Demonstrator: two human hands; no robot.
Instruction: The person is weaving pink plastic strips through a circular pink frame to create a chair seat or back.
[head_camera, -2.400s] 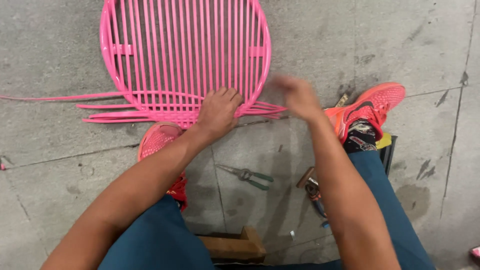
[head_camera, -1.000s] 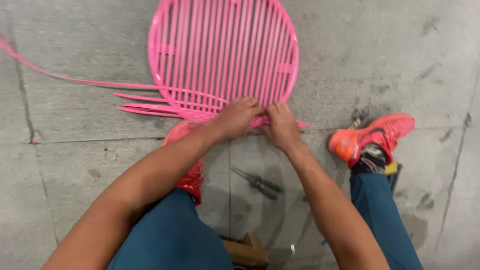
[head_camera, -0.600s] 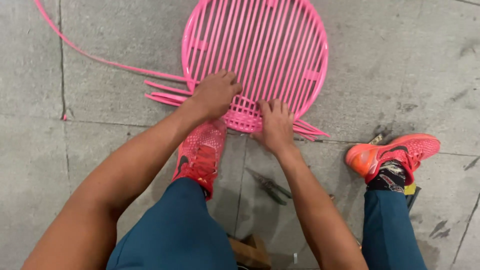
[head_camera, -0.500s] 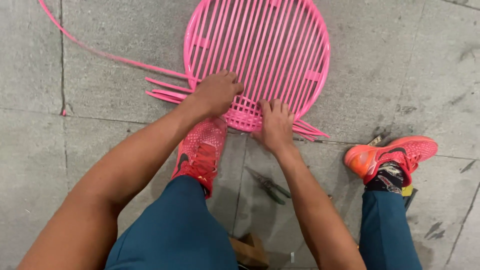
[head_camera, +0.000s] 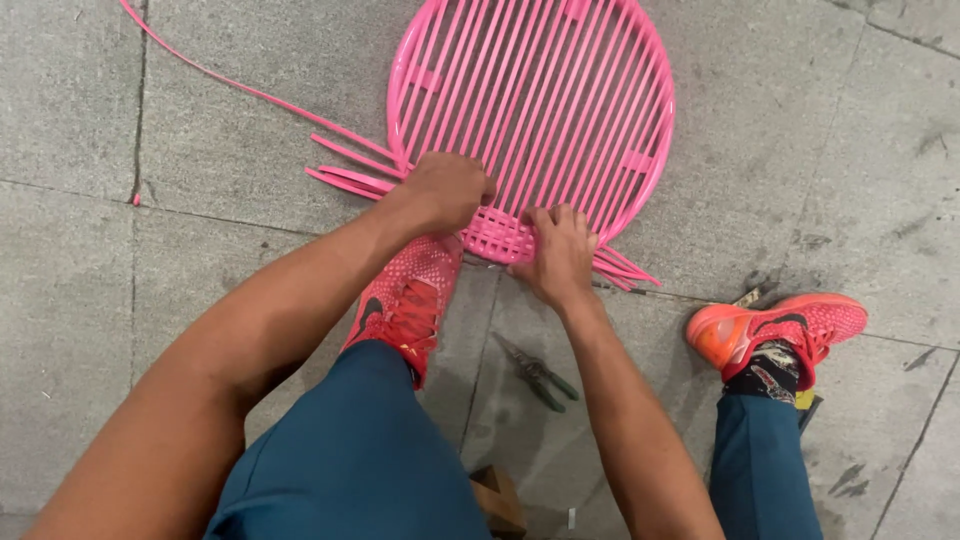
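A round pink frame (head_camera: 640, 110) strung with parallel pink plastic strips lies flat on the concrete floor. Its near edge has a small woven patch (head_camera: 497, 236). My left hand (head_camera: 447, 190) is fisted on the strips at the frame's near-left rim. My right hand (head_camera: 556, 252) presses on the woven patch, fingers curled over it. Loose pink strip ends (head_camera: 345, 168) stick out to the left, and one long strip (head_camera: 220, 78) trails off to the upper left. More ends (head_camera: 625, 270) poke out right of my right hand.
Green-handled pliers (head_camera: 537, 373) lie on the floor between my feet. My red shoes (head_camera: 410, 295) (head_camera: 780, 330) rest near the frame's edge. A wooden block (head_camera: 498, 500) sits under me. Floor slab joints run across the concrete.
The view has shifted, so the frame now sits further right and higher. My left hand has closed into a fist on the strips. My right hand stays on the woven patch.
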